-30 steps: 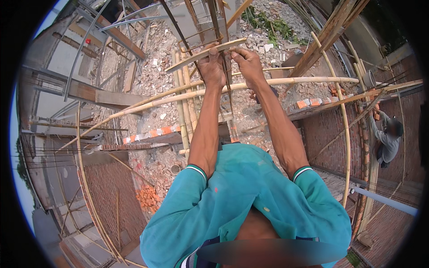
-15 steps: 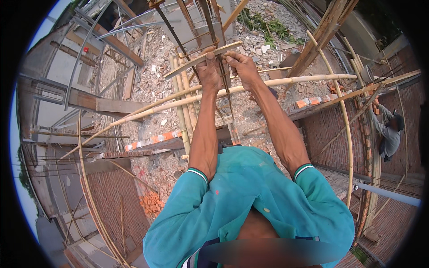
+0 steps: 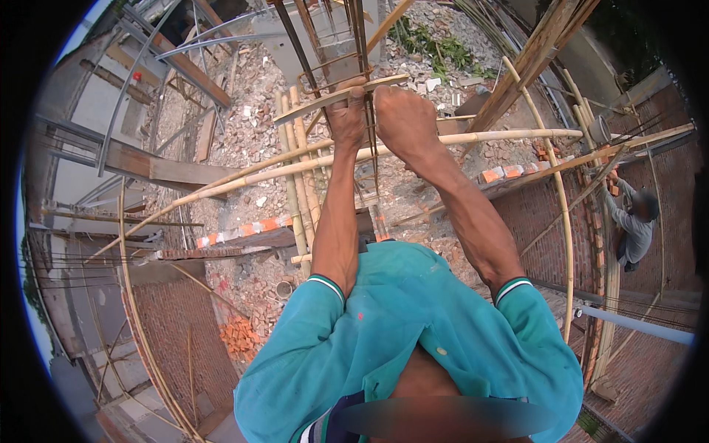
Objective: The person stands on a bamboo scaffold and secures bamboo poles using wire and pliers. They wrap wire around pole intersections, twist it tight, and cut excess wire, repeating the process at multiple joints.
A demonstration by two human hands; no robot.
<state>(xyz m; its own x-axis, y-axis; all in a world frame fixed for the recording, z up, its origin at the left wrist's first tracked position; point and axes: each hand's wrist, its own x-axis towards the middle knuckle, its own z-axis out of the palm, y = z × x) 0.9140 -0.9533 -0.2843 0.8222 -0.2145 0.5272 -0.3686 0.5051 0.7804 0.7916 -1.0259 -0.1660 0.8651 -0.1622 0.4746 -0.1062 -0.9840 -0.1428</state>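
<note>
My left hand is closed around a thin flat wooden strip, which lies slantwise across the upright steel bars. Its fingers are partly hidden by the strip. My right hand is a fist just right of the bars, close to the strip's right end; whatever it grips is hidden, back of the hand uppermost. The rusty rebar column rises between and beyond both hands, with a square steel tie around its bars just above the strip.
A long bamboo pole crosses in front of me below the hands, with several upright bamboo poles behind it. A thick timber post leans at upper right. Rubble covers the ground. Another person handles bricks at right.
My right hand has turned from a fingertip pinch to a fist with its back up. The left hand still holds the strip, and the view has shifted slightly.
</note>
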